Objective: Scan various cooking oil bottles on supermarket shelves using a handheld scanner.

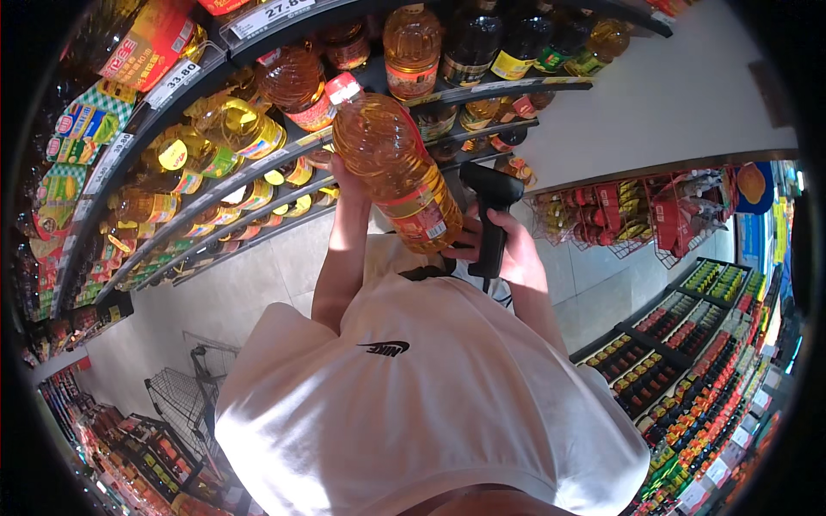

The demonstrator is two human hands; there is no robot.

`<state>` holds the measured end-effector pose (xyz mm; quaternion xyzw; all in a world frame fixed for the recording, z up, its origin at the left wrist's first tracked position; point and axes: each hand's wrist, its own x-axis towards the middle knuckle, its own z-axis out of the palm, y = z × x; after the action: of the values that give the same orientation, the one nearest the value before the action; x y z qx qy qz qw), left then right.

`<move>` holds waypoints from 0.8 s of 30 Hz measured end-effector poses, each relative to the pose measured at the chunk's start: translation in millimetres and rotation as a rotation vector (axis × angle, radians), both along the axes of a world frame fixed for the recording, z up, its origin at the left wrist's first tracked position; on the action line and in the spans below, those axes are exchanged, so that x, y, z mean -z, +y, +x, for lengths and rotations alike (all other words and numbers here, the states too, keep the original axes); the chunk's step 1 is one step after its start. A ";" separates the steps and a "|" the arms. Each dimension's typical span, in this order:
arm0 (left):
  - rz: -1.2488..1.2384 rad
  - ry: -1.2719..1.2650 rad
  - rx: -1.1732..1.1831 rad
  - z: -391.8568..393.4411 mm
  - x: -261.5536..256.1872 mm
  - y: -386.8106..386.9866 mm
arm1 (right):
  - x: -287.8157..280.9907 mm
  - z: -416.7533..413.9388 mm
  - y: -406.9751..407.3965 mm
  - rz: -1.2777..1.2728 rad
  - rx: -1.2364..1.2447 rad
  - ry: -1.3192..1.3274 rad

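Note:
A large clear plastic bottle of amber cooking oil (pixel 387 148), with a red cap and a red label, is tilted in front of my chest. My left hand (pixel 350 182) grips it by its upper side, the fingers partly hidden behind it. In my right hand (pixel 510 245) is a black handheld barcode scanner (pixel 493 219), held by its handle with a cable at its lower end. The fingertips of that hand reach to the bottle's lower side, where a printed code shows on the label.
Shelves with oil bottles (pixel 413 55) and price tags (pixel 173 84) curve ahead and left. Red wire baskets (pixel 674 222) with bottles hang at the right, above a tiered display of bottles (pixel 664 329). A shopping cart (pixel 184 393) stands behind at the lower left.

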<state>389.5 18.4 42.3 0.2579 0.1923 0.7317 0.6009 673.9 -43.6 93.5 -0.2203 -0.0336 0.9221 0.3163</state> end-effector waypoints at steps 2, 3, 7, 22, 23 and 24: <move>0.005 0.169 0.042 -2.3 -17.8 -6.3 | 3.5 -7.3 1.2 0.006 0.039 0.030; -0.017 0.116 0.041 -4.2 -28.8 -7.8 | 4.9 -11.7 3.4 0.013 0.069 0.017; 0.147 0.308 0.104 -8.5 -68.2 -5.4 | 6.3 -17.9 16.5 0.010 0.140 -0.045; -0.102 0.830 -0.145 -47.2 -164.6 46.2 | 41.5 -65.5 97.2 0.165 0.093 0.149; -0.142 0.868 -0.205 -45.5 -164.2 49.8 | 44.1 -61.4 102.2 0.098 0.140 0.053; -0.089 0.961 -0.276 -43.7 -162.9 54.2 | 46.1 -54.8 104.5 0.161 0.122 0.128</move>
<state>345.8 72.6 205.2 0.5120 0.5107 0.5939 0.3526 619.1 60.9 47.4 -0.1364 -0.0738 0.9076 0.3900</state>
